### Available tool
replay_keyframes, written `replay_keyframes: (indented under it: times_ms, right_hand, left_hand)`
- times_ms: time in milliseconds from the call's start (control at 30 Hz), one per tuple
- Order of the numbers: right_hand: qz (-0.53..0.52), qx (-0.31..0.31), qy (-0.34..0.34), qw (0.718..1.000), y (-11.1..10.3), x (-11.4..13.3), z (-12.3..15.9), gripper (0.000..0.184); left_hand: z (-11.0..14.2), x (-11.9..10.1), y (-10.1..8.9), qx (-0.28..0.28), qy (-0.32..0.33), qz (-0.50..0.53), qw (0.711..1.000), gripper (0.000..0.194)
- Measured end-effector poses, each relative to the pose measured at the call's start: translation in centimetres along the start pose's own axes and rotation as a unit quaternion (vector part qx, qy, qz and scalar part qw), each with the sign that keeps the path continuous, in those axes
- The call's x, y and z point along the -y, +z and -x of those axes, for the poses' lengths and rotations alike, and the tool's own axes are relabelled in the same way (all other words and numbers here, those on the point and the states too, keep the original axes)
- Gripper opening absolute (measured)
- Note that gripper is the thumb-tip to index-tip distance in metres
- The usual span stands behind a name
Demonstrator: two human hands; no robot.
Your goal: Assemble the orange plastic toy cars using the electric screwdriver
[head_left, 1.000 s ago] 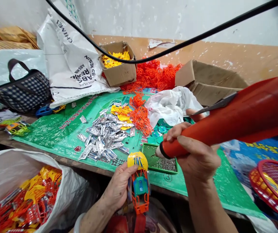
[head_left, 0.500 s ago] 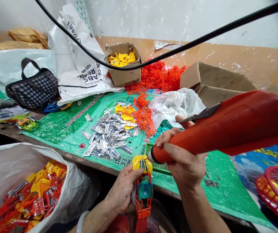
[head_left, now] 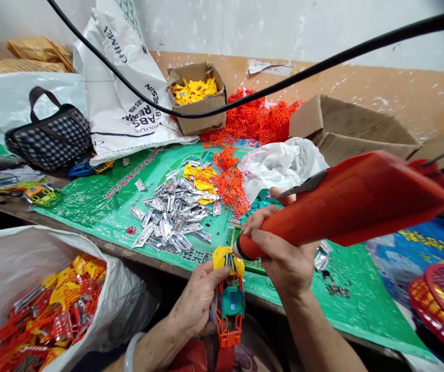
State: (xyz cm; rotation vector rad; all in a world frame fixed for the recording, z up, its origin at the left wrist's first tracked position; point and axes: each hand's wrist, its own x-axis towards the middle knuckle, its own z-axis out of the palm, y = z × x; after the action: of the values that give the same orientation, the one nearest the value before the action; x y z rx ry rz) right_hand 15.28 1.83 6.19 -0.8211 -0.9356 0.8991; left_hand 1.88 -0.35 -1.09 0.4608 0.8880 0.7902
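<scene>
My left hand point(head_left: 198, 294) is closed around a toy car point(head_left: 230, 305), its thumb on the yellow hood. The car has an orange cage-like frame and a teal cabin in the middle. My right hand point(head_left: 286, 256) grips a red-cased electric screwdriver point(head_left: 334, 206) with a dark lever along its top. Its nose meets the edge of the yellow hood, and the bit itself is hidden. Behind the hands, a heap of silvery parts point(head_left: 175, 217) lies beside yellow car bodies point(head_left: 200, 178) and orange frames point(head_left: 229, 186). A green basket point(head_left: 256, 266) is partly covered by my right hand.
At lower left an open white sack point(head_left: 128, 289) holds car pieces. A black cable point(head_left: 128, 85) crosses overhead. Cardboard boxes point(head_left: 202, 121) stand at the back, near a checkered bag point(head_left: 51, 137). Small dark screws point(head_left: 338, 290) and a red basket point(head_left: 439, 310) lie to the right.
The screwdriver's rear end has swung lower and nearer, and its nose has shifted slightly left onto the hood's edge. My left hand keeps the toy car in nearly the same place.
</scene>
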Motion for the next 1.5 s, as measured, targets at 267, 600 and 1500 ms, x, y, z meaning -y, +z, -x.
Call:
replay_keyframes:
  times_ms: [267, 600, 1500]
  right_hand:
    - [0.003, 0.011, -0.007, 1.0, -0.2, -0.2, 0.1, 0.011]
    - [0.005, 0.047, -0.008, 0.999, -0.6, -2.0, 0.9, 0.01]
    - [0.085, -0.156, -0.078, 0.981, -3.1, -4.9, -4.0, 0.011]
  left_hand:
    - [0.0, 0.3, -0.3, -0.015, 0.001, 0.001, 1.0, 0.031]
    - [0.1, 1.1, -0.9, -0.01, 0.016, -0.024, 1.0, 0.027]
    - [0.2, -0.3, -2.5, 0.041, -0.033, -0.065, 0.996, 0.028]
